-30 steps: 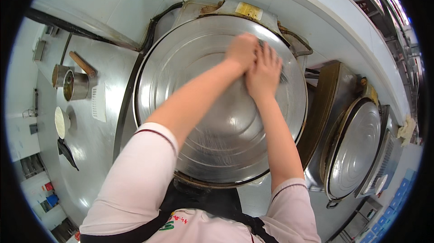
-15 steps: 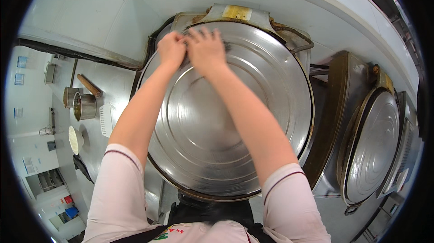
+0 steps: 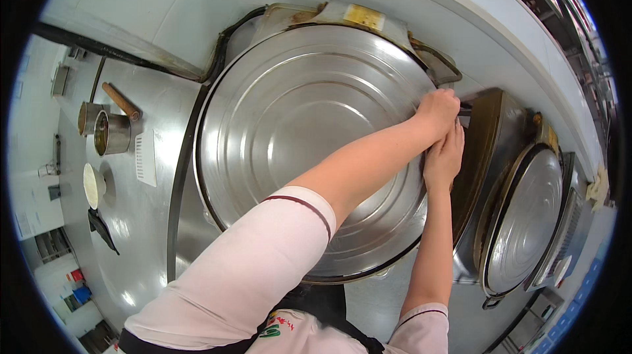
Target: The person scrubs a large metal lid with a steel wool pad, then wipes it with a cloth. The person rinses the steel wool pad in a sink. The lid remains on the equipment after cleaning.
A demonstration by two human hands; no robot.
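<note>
Below me is a large round metal lid (image 3: 309,117) with raised rings, sitting on a round griddle. My left arm stretches across it to the right. At the lid's right rim, my left hand (image 3: 437,114) is closed, and whatever may be in its fingers is hidden. Just below it, my right hand (image 3: 444,160) lies along the same rim with its fingers stretched out. The two hands are close together, nearly touching.
On the metal counter to the left are a metal pot (image 3: 113,133), a wooden rolling pin (image 3: 120,101), a white slotted plate (image 3: 145,158) and a pale bowl (image 3: 93,186). A second lidded griddle (image 3: 525,222) stands at the right, past a brown-stained metal box (image 3: 484,150).
Both hands have moved from the lid's far upper-left edge to its right edge. My left arm now crosses over the lid. The right hand's spread fingers have come together.
</note>
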